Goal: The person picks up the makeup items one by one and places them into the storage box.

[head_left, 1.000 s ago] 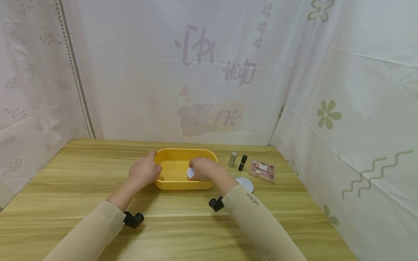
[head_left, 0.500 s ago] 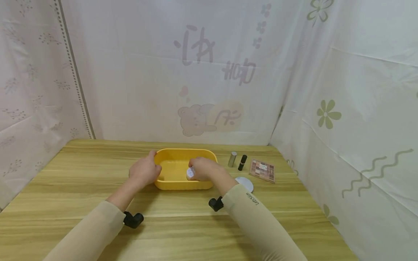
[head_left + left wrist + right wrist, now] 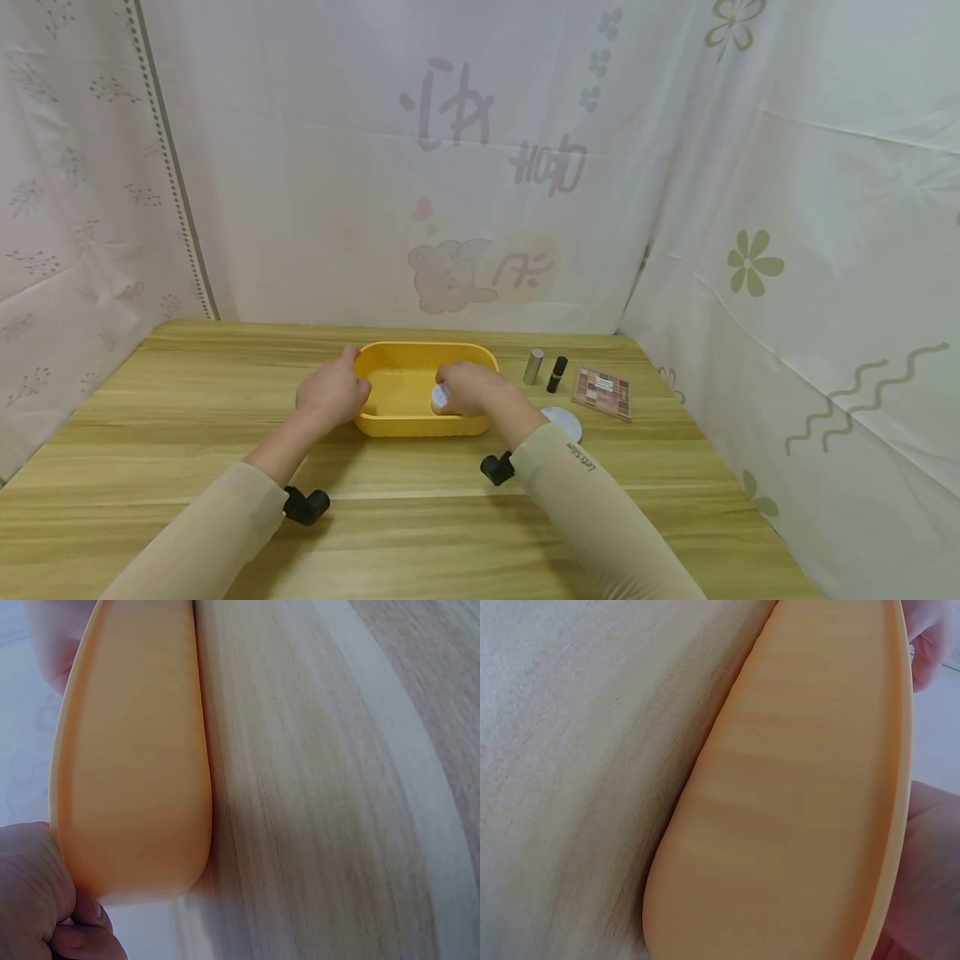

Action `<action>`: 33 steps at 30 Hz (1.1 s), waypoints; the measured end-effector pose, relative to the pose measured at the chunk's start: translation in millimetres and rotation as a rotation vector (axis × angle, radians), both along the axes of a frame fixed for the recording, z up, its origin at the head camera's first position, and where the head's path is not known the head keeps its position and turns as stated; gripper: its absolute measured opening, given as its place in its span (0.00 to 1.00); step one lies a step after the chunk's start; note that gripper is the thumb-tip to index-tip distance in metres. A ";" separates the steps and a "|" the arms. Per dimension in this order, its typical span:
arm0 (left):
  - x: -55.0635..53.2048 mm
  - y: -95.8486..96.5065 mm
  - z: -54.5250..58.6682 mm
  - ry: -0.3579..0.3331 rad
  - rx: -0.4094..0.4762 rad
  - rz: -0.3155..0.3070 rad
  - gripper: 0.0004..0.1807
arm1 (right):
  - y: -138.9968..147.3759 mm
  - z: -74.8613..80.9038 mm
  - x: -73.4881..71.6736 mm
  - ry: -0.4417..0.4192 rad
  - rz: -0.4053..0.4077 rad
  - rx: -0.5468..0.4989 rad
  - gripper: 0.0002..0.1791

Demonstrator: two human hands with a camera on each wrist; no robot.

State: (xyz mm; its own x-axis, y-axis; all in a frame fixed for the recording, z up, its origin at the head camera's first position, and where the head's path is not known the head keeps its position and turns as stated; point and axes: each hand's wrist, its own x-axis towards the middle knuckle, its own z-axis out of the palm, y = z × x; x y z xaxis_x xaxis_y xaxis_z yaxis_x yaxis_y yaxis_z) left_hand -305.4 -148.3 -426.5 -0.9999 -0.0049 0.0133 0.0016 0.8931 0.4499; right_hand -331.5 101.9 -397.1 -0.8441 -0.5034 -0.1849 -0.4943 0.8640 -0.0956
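Note:
A yellow oblong basin (image 3: 427, 427) stands on the wooden table. At its left end my left hand (image 3: 332, 392) grips the rim, with curled fingers also showing at the wall in the left wrist view. Inside the basin, toward the right, my right hand (image 3: 471, 388) holds a small round white-topped item (image 3: 439, 397), mostly covered by the fingers. In the right wrist view the basin's wall (image 3: 780, 787) fills the middle and hides most of the right hand (image 3: 926, 877).
Right of the basin lie a silver tube (image 3: 533, 367), a black lipstick-like tube (image 3: 557, 375) and an eyeshadow palette (image 3: 603, 393). A round white disc (image 3: 562, 423) lies partly behind the right forearm. Patterned curtains (image 3: 300, 208) hang behind the table and along its sides.
My right hand and the white-topped item have shifted very slightly to the right inside the basin. The left hand keeps its grip on the rim.

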 end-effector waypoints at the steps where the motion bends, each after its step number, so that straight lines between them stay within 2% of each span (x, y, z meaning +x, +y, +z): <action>1: 0.0 -0.1 0.1 -0.001 0.001 0.000 0.35 | 0.3 -0.4 -0.2 0.001 -0.002 0.000 0.26; 15: 0.9 0.3 0.5 -0.007 0.005 -0.007 0.36 | 5.0 -3.6 -1.8 0.000 -0.017 -0.008 0.30; 33: 3.4 1.2 1.5 0.019 0.008 0.003 0.34 | 15.1 16.1 5.7 -0.027 -0.061 -0.069 0.39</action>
State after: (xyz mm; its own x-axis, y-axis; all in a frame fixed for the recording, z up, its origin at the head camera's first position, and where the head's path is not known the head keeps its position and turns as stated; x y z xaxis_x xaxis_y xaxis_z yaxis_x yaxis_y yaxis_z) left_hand -302.0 -147.1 -425.0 -0.9994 -0.0083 0.0322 0.0073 0.8896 0.4566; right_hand -325.8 117.0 -381.0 -0.8685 -0.4639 -0.1748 -0.4378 0.8831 -0.1685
